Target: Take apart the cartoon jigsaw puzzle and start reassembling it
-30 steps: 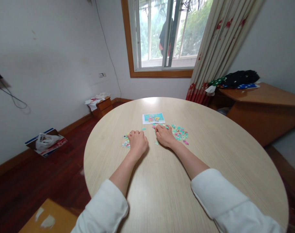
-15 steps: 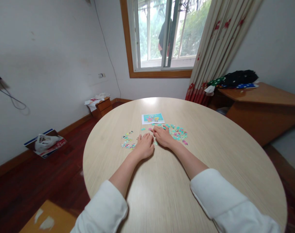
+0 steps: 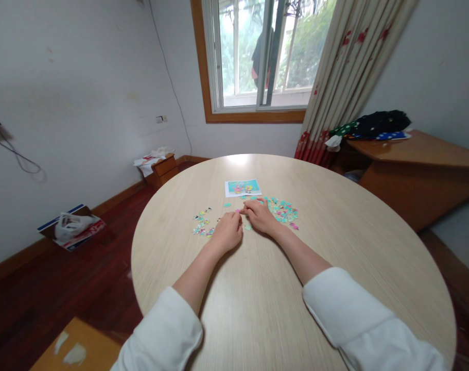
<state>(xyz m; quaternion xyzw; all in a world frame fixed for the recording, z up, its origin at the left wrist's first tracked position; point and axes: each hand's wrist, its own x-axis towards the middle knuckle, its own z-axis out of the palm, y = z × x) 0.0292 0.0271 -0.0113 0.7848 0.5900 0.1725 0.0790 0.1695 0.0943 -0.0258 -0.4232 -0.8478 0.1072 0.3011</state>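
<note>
My left hand (image 3: 228, 231) and my right hand (image 3: 259, 216) meet over the round table, fingertips nearly touching. Between them shows a small pink puzzle piece (image 3: 238, 211), with the fingers of both hands closed at its edges. A pale green puzzle piece (image 3: 248, 226) lies just below my right fingers. Beside my left hand is a loose group of mixed puzzle pieces (image 3: 201, 224). Beyond my right hand spreads a larger pile of mostly teal and pink puzzle pieces (image 3: 284, 211), partly hidden by that hand. The picture card (image 3: 243, 188) lies flat behind both hands.
The round wooden table (image 3: 249, 309) fills the middle. One teal puzzle piece (image 3: 227, 204) lies apart in front of the card. A brown desk (image 3: 419, 154) with dark cloth stands at right, a wooden stool (image 3: 75, 348) at lower left.
My left hand has drawn its fingers together and tilted toward the pink puzzle piece, which has shifted slightly down-left. My right hand stays almost in place.
</note>
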